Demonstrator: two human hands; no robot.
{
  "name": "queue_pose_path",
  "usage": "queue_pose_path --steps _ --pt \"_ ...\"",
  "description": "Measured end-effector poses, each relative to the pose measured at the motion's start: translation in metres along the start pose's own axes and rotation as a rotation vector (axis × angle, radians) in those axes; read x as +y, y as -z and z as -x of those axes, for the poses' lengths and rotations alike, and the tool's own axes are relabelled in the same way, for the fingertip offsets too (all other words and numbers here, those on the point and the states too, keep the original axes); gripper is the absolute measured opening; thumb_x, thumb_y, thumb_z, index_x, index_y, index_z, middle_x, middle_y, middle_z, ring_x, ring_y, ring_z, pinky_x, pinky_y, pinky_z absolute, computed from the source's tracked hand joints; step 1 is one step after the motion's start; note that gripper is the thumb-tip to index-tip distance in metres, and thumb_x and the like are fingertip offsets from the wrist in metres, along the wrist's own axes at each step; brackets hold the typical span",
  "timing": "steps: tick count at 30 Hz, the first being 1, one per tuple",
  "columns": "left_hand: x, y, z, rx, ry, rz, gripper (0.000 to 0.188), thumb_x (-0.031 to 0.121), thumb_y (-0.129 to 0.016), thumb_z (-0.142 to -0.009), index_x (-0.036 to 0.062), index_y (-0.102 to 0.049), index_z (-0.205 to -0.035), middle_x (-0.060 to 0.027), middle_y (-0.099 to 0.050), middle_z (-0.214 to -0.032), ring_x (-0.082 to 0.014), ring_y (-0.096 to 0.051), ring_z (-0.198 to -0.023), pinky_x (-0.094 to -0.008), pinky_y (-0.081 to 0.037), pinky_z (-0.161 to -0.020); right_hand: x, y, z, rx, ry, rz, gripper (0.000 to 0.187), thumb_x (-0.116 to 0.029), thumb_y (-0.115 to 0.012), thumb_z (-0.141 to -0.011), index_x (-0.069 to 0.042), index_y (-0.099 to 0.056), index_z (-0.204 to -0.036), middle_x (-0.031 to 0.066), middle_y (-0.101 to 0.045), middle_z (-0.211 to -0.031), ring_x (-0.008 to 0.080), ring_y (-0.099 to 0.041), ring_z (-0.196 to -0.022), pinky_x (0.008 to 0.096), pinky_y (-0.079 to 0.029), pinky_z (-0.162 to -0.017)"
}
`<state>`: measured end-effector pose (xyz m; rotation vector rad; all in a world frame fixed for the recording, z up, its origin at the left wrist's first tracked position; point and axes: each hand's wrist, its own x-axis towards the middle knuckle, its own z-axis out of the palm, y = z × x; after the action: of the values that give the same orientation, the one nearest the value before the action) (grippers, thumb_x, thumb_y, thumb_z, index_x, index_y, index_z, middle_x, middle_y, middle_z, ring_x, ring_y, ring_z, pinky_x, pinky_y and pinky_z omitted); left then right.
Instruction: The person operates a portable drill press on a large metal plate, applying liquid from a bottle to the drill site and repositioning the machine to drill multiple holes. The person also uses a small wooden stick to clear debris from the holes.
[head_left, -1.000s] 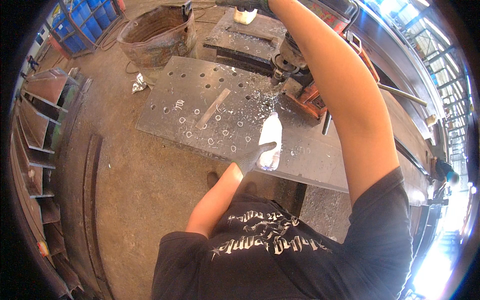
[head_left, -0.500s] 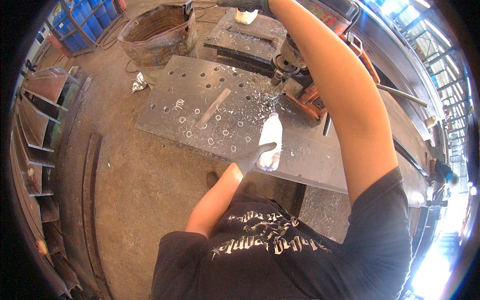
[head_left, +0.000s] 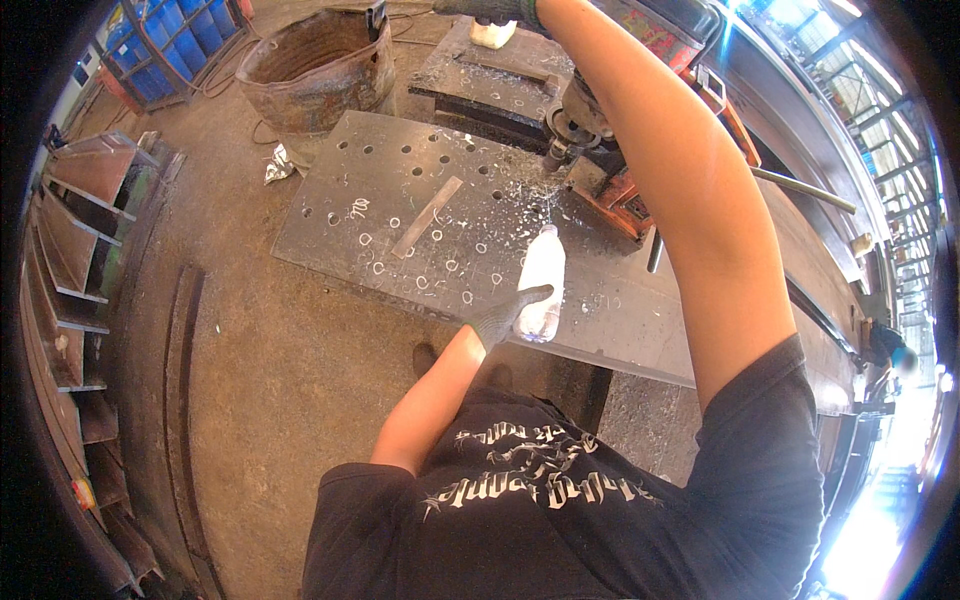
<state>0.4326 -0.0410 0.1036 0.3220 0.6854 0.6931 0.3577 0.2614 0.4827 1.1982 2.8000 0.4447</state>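
White bottle (head_left: 543, 262) | left fingers (head_left: 532, 294) around it, near steel plate (head_left: 622, 325) edge | floor (head_left: 270, 400) beside | right fingers (head_left: 458, 6): cannot tell

1. You're in a metal fabrication workshop.
2. Ahead of you: steel plate (head_left: 385, 190) with rows of holes, hand-drawn white circles (head_left: 437, 236), metal chips (head_left: 515, 200) scattered on it.
3. Drilling machine (head_left: 583, 108) over the plate.
4. Your left: long steel sections (head_left: 95, 175).
5. Beyond: rusty open tub (head_left: 310, 110), caged blue barrels (head_left: 165, 50), grimy floor (head_left: 260, 390).
6. Your right: high industrial roof framing (head_left: 893, 110).
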Motion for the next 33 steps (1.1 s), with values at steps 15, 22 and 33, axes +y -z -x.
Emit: queue_pose_path --steps 15,22,33 --pt "0.005 -0.003 0.003 -0.010 0.011 -0.009 0.055 0.034 -0.077 -0.098 0.0020 -0.060 -0.138 -0.0082 -0.072 -0.118 -0.0191 -0.073 -0.099 -0.0357 -0.062 -0.087 0.002 -0.007 -0.003 0.002 -0.002 -0.072 0.063 -0.060 -0.054 -0.096 -0.005 -0.081 -0.112 0.0226 -0.075 -0.118 0.0425 -0.071 -0.114 0.0487 -0.052 -0.103" --pt "-0.005 0.008 -0.006 -0.019 -0.010 0.000 0.054 0.032 -0.077 -0.097 0.0026 -0.060 -0.139 -0.0077 -0.072 -0.118 -0.0184 -0.073 -0.099 -0.0356 -0.063 -0.086 0.001 -0.011 -0.006 0.010 0.025 -0.076 0.061 -0.058 -0.054 -0.096 -0.005 -0.081 -0.110 0.0231 -0.076 -0.115 0.0427 -0.072 -0.111 0.0488 -0.053 -0.102" --pt "0.002 0.001 0.003 -0.032 -0.002 0.017 0.055 0.032 -0.075 -0.099 0.0021 -0.058 -0.142 -0.0077 -0.070 -0.125 -0.0199 -0.072 -0.106 -0.0374 -0.062 -0.090 -0.001 -0.015 -0.006 0.037 0.005 -0.084 0.058 -0.057 -0.054 -0.095 -0.007 -0.082 -0.108 0.0226 -0.076 -0.113 0.0426 -0.072 -0.109 0.0496 -0.053 -0.101"
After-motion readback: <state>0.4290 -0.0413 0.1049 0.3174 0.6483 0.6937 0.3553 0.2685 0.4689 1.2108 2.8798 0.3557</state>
